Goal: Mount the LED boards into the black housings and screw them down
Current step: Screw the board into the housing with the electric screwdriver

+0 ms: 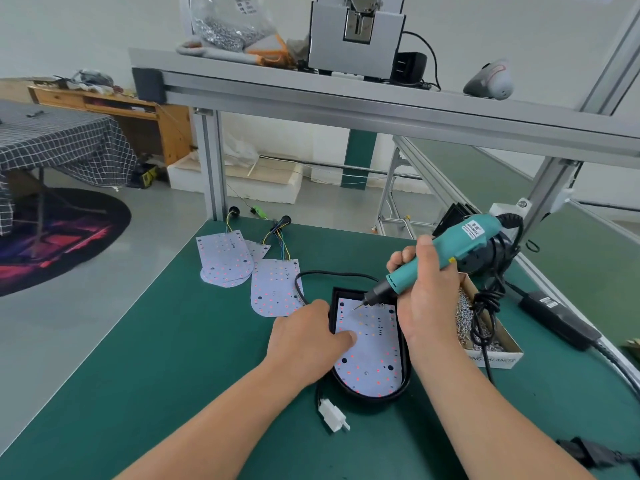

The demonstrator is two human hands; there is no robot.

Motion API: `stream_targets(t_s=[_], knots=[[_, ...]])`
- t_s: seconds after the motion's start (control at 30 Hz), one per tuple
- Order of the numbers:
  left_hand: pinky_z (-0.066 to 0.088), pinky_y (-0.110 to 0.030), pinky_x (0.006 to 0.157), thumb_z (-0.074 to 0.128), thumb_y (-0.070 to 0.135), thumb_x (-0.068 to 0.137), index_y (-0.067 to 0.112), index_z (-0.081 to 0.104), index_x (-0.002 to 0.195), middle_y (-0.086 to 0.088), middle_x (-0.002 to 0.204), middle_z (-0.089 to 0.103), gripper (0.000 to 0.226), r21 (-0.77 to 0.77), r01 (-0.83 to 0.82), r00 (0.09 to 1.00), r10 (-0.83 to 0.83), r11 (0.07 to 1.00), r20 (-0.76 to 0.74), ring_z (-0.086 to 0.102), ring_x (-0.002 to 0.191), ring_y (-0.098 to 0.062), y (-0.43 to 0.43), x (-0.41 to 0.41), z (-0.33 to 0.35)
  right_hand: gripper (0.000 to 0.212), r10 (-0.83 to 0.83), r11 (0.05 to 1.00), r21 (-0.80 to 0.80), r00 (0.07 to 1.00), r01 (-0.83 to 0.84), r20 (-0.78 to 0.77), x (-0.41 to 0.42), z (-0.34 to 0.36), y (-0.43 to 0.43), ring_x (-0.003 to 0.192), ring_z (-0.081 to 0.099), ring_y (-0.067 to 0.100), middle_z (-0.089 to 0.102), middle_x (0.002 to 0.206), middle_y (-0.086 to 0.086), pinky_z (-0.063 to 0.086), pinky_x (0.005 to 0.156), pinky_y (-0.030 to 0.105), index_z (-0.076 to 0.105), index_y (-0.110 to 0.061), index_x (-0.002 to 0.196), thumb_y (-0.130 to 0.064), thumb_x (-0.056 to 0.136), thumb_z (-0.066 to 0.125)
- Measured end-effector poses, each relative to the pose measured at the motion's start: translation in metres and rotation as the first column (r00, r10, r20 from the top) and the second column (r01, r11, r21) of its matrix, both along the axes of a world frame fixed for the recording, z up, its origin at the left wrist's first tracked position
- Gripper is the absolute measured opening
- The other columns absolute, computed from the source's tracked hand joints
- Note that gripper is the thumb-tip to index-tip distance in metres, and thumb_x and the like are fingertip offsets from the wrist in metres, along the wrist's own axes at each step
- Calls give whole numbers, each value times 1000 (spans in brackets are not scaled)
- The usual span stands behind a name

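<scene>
Green bench mat (pixel 173 358), bare at front left. Aluminium shelf rail (pixel 346 98) overhead, carrying: clear plastic bag (pixel 225 19) at left; grey-and-orange gloves (pixel 221 54) beneath it; grey metal box (pixel 325 50) at centre; black adapter (pixel 410 65) just beside the box; grey glove (pixel 490 81) at right. Black power brick (pixel 557 318) at the bench's right edge. Beyond, at left: wooden desk (pixel 145 123) against the wall; checked cloth (pixel 62 143) over a table; dark round rug (pixel 52 244) on the floor. White foam blocks (pixel 266 181) behind the frame posts; green pillar (pixel 358 157) near them.

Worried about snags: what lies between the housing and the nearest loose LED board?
In the head view, a black cable curves there, over the edge of the loose LED board, by the left hand.
</scene>
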State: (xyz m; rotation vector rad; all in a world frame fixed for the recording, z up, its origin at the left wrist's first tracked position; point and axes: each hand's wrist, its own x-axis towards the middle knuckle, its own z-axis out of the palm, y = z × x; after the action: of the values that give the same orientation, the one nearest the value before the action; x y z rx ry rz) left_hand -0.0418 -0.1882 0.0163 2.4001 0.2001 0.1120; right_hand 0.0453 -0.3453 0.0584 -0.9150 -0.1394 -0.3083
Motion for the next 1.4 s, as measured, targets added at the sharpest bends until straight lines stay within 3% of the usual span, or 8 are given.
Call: stream_targets(t_s=[0.13,0.4,0.6,0.8,0.9,1.17,1.27,1.4], knots=[[33,-36,62,68,52,84,17,50,89,6,75,58,39,-33,-14,1000,14,999,8,63,88,-28,-1,0,-1,20,24,999,-30,1000,-24,7,2,2,1,70,57,20,53,78,4,55,74,34,49,-15,106,-23,103,67],[27,-34,58,68,48,84,19,44,83,6,69,51,38,-28,-21,999,22,999,33,48,69,-25,-3,0,0,15,56,996,-71,998,-55,23,6,4,6,71,58,22,53,79,4,54,72,36,53,-18,101,-23,103,67],[30,-35,59,68,47,84,15,49,89,4,73,56,37,-30,-26,999,27,999,36,50,70,-26,-4,0,0,17,72,990,-130,995,-62,69,7,3,12,72,57,23,53,80,4,53,75,36,52,-17,106,-23,102,67],[36,-37,61,67,51,83,16,50,91,-2,82,64,40,-26,-27,999,28,999,26,64,87,-31,-5,1,-1,15,56,980,-193,995,-39,84,6,0,14,73,60,22,56,81,2,54,75,36,58,-24,102,-29,97,71],[34,-37,59,67,51,83,17,47,88,1,76,59,40,-27,-25,999,26,999,31,57,76,-28,-4,1,-3,15,73,974,-224,991,-46,116,4,1,15,75,60,23,56,82,2,54,76,37,58,-24,101,-30,97,71],[28,-35,54,67,46,83,20,42,80,6,67,52,36,17,-29,996,28,999,84,49,62,-22,-6,3,-3,18,186,906,-413,961,-88,205,2,7,25,72,58,23,56,82,2,54,76,41,61,-15,111,-26,100,69],[27,-34,53,67,45,83,21,41,79,7,66,50,36,11,-29,996,28,1000,87,47,60,-20,-6,3,-3,14,230,869,-485,950,-102,212,3,7,27,72,61,23,60,80,-1,54,77,42,63,-22,109,-29,100,70],[28,-35,54,68,46,82,21,43,80,6,68,53,36,6,-23,997,22,1000,80,50,63,-23,-5,4,-3,9,277,829,-547,936,-119,216,3,9,31,73,62,25,62,76,-1,54,74,32,64,-30,106,-29,99,70]])
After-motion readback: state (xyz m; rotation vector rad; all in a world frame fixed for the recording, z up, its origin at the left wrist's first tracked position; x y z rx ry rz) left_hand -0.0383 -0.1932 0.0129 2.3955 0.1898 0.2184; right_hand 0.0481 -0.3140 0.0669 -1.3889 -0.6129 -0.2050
